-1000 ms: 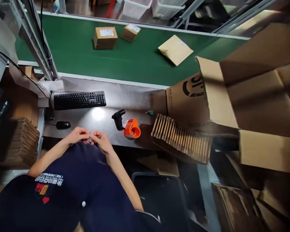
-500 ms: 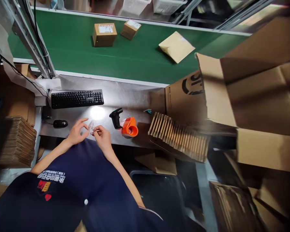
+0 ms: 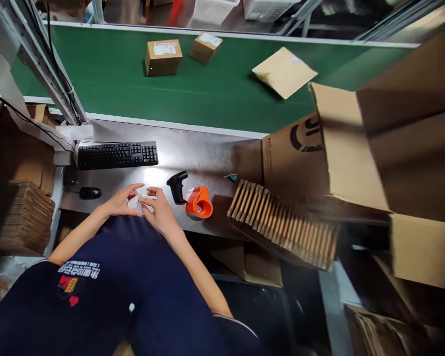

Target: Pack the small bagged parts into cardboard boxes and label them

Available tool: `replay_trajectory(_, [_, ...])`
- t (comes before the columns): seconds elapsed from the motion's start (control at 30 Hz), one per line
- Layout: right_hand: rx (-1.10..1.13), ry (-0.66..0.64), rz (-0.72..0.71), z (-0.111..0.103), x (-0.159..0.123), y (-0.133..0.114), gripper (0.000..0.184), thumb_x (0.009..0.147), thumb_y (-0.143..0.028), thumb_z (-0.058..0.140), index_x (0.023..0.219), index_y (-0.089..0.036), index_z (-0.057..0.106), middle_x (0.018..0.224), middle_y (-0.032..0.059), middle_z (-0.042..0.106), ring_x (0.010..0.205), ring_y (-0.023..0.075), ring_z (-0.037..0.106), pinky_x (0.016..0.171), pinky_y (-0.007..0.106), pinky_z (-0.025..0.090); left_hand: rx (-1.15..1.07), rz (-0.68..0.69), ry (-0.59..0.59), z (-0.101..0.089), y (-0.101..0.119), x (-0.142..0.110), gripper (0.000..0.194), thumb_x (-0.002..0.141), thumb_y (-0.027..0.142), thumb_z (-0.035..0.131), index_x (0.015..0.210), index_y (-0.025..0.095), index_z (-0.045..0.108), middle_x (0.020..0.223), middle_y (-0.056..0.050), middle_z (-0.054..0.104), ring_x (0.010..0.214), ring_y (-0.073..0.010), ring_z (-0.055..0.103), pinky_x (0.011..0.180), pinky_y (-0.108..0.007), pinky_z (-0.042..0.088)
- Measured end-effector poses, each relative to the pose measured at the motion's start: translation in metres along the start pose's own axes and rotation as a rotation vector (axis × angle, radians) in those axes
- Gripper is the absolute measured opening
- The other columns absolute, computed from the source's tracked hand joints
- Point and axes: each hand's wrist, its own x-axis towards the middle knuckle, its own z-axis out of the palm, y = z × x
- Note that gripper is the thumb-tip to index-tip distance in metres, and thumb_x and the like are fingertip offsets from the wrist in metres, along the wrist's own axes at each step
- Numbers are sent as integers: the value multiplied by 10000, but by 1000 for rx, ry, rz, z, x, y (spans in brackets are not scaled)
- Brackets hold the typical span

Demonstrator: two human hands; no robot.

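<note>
Close to my body, over the front edge of the metal table (image 3: 207, 136), both hands hold a small whitish, partly see-through piece (image 3: 134, 201); it looks like thin plastic or paper, and its kind is unclear. My left hand (image 3: 120, 201) grips it from the left with thumb and fingers curved. From the other side my right hand (image 3: 159, 210) pinches it, fingers bent. Right of my hands stand a black barcode scanner (image 3: 177, 187) and an orange tape dispenser (image 3: 199, 201). A black keyboard (image 3: 117, 155) lies beyond, with a black mouse (image 3: 90, 193) to the left.
Behind the table runs a green conveyor belt (image 3: 107, 84) bearing two small cartons (image 3: 163, 64) and a padded envelope (image 3: 285, 73). At right stand a row of folded cardboard (image 3: 278, 217) and a large open box (image 3: 294, 165). Flattened cardboard (image 3: 22, 215) is stacked at left.
My fingers have shifted around the small whitish piece, and more of it shows between them. My right hand's fingers have spread a little upward. The view has shifted slightly.
</note>
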Motion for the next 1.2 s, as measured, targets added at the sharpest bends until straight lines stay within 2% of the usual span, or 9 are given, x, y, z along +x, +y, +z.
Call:
replay_trajectory(0.27, [328, -87, -74, -2, 15, 6, 114, 850, -362, 808, 801, -259, 811, 1462, 97, 591, 1437, 339, 526, 1214, 563, 463, -233, -191, -168, -13, 9, -4, 1285, 677, 383, 971, 1719, 226, 234, 850, 29, 743, 766, -171, 664, 766, -282, 486])
replay_trajectory(0.4, [654, 73, 131, -3, 17, 18, 272, 784, -473, 859, 759, -232, 736, 1348, 104, 687, 1149, 280, 709, 1065, 497, 588, -322, -253, -179, -23, -4, -5, 1296, 677, 419, 963, 1718, 189, 228, 836, 10, 749, 711, -163, 640, 718, -264, 466])
replay_trajectory(0.47, [811, 132, 294, -1, 23, 30, 357, 724, -512, 889, 740, -227, 674, 1034, 79, 760, 864, 222, 732, 874, 441, 657, -321, -271, -122, -27, -19, 0, 1231, 672, 460, 952, 1685, 166, 316, 918, -42, 783, 746, -184, 667, 741, -281, 488])
replay_trajectory(0.57, [962, 203, 490, 8, 36, 53, 452, 588, -476, 958, 795, -239, 634, 644, -41, 649, 615, 162, 652, 698, 379, 660, -181, -276, 78, -30, -51, 13, 1018, 675, 477, 918, 1548, 143, 514, 1085, -114, 791, 921, -243, 714, 880, -347, 534])
replay_trajectory(0.7, [974, 347, 556, 21, 50, 77, 542, 493, -431, 964, 886, -231, 647, 648, -74, 662, 609, 134, 662, 677, 321, 641, 210, -352, 355, -33, -93, 30, 677, 756, 365, 839, 1359, 120, 654, 1359, -198, 708, 1257, -348, 647, 1144, -472, 455])
replay_trajectory(0.87, [902, 340, 581, 34, 54, 86, 469, 593, -477, 899, 871, -228, 616, 632, -63, 670, 613, 147, 686, 661, 305, 611, 443, -337, 353, -31, -99, 33, 764, 746, 286, 859, 1456, 147, 612, 1627, -230, 508, 1516, -424, 428, 1292, -583, 251])
replay_trajectory(1.0, [891, 265, 564, 38, 53, 79, 461, 653, -496, 868, 924, -235, 601, 638, -51, 694, 651, 180, 735, 688, 311, 609, -4, -184, 138, -21, -75, 44, 657, 832, 499, 794, 1387, 173, 667, 1439, -188, 666, 1229, -306, 667, 1084, -459, 508])
replay_trajectory(1.1, [900, 200, 525, 39, 51, 70, 511, 639, -534, 889, 940, -259, 581, 629, -56, 694, 631, 199, 737, 671, 332, 627, -113, -97, 105, -16, -62, 55, 466, 797, 584, 823, 1008, 171, 777, 1203, -145, 745, 1052, -256, 695, 942, -387, 540])
replay_trajectory(1.2, [892, 194, 507, 40, 47, 67, 511, 662, -567, 880, 925, -259, 568, 645, -55, 686, 653, 197, 735, 663, 324, 628, -182, -38, 117, -16, -57, 59, 473, 778, 622, 841, 772, 168, 708, 1031, -110, 749, 932, -219, 678, 879, -364, 529])
